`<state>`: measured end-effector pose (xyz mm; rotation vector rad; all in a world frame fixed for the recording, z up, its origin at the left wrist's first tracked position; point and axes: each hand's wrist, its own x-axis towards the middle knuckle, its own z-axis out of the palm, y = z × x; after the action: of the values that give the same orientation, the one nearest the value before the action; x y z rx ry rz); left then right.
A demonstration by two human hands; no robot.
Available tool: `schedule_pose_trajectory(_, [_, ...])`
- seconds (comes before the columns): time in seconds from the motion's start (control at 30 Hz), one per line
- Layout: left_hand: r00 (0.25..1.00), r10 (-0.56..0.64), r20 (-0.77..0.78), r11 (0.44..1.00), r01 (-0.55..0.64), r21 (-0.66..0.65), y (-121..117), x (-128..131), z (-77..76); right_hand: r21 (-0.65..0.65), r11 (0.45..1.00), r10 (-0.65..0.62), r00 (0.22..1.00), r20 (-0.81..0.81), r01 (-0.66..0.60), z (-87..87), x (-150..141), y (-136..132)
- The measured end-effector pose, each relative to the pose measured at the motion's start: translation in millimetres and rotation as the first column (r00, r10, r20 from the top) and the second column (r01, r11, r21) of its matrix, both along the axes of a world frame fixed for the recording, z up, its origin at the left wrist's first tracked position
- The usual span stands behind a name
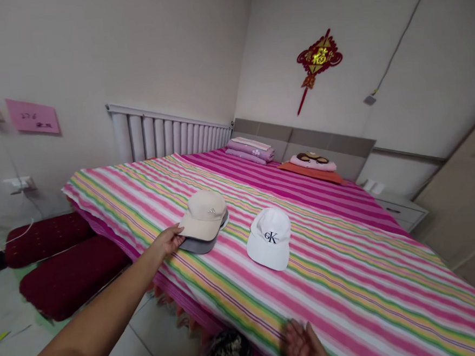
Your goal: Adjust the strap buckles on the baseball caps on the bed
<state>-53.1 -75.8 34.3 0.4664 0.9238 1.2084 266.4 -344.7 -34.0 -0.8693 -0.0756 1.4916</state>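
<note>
Walls (172,52): plain and pale, a red ornament (319,56) hanging on the far one.
Bed (350,278): striped pink, yellow and green nearby, magenta toward the far headboard (300,140); its near right part runs out of view.
Beige cap (205,208): near left on the bed, over a mostly hidden grey cap (199,246); a pale edge at right may be a third.
White cap (270,239): just right of that stack, apart.
Right hand (304,345): blurred, cut off at the near edge, loosely spread, visibly holding nothing.
Left hand (171,240): pinching the beige cap's brim.
</note>
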Motion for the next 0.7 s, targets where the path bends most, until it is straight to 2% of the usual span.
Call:
schedule_pose_trajectory(0.1, [0.997, -0.015, -0.071, 1.0, 0.015, 0.01, -0.1, -3.9, -0.3, -0.068, 0.991, -0.114, 0.993, 0.003, 0.114, 21.7, -2.2, 25.9])
schedule_pose_trajectory(0.2, [0.983, -0.022, -0.183, 1.0, 0.022, -0.003, -1.8, -6.8, -0.8, -0.141, 0.97, -0.192, 0.981, 0.039, 0.196, 34.2, -2.8, 57.9])
schedule_pose_trajectory(0.33, [0.924, 0.056, -0.379, 0.998, -0.055, 0.014, -5.7, -7.6, -1.3, -0.189, 0.953, -0.225, 0.971, 0.083, 0.237, 35.4, 1.7, 101.6])
schedule_pose_trajectory(0.47, [0.828, 0.22, -0.515, 0.975, -0.167, 0.148, -20.7, -6.5, -6.7, -0.215, 0.917, -0.317, 0.941, 0.123, 0.337, 33.7, 6.2, 135.7])
schedule_pose_trajectory(0.57, [0.76, 0.335, -0.557, 0.94, -0.224, 0.259, -50.1, 0.7, -25.4, -0.216, 0.903, -0.355, 0.928, 0.112, 0.371, 38.4, 10.6, 152.7])
schedule_pose_trajectory(0.6, [0.748, 0.342, -0.569, 0.931, -0.186, 0.314, -63.6, 6.2, -34.5, -0.208, 0.907, -0.354, 0.93, 0.102, 0.368, 41.2, 12.5, 156.2])
schedule_pose_trajectory(0.63, [0.781, 0.302, -0.546, 0.934, -0.13, 0.332, -78.3, 13.5, -44.3, -0.193, 0.913, -0.347, 0.933, 0.093, 0.359, 44.4, 14.4, 158.3])
schedule_pose_trajectory(0.7, [0.887, 0.081, -0.455, 0.968, 0.039, 0.247, -108.4, 32.3, -62.3, -0.143, 0.934, -0.321, 0.944, 0.072, 0.328, 51.0, 16.9, 156.7])
